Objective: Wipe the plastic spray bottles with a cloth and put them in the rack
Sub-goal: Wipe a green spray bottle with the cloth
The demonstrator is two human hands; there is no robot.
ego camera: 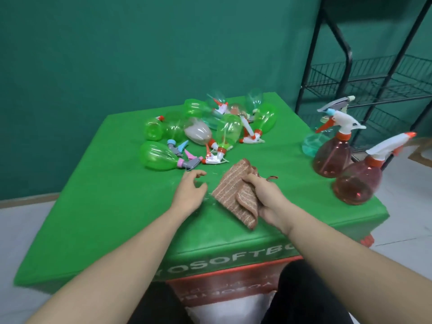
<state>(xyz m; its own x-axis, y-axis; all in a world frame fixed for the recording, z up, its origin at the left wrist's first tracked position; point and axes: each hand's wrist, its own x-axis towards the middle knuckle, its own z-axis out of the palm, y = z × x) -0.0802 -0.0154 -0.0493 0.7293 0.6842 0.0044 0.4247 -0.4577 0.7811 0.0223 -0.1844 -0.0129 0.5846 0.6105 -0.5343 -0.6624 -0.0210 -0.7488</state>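
1. The right hand (268,202) is gripping the striped brown cloth (236,195), its fingers (253,180) curling over the folded edge while the rest of the cloth is lying on the table (117,218).
2. The left hand (189,192) is holding nothing; its fingers (198,174) are loosely bent and reaching towards the nearest lying bottle, a green one with a pink collar and grey trigger (159,156), without touching it.
3. Beyond the hands, a heap of spray bottles (210,127), mostly green with some clear and pale ones, is lying on its side at the far middle of the table; judging by the jumble, these are waiting to be wiped.
4. Three bottles are standing upright at the table's right edge: two reddish ones (332,157) (357,183) and a pale blue one (311,143) behind them. Whether they are wiped already, I cannot tell.
5. The black wire rack (374,87) is standing beyond the right edge, and its visible shelves are showing no bottles, so the task seems to be barely under way, with nearly everything left.
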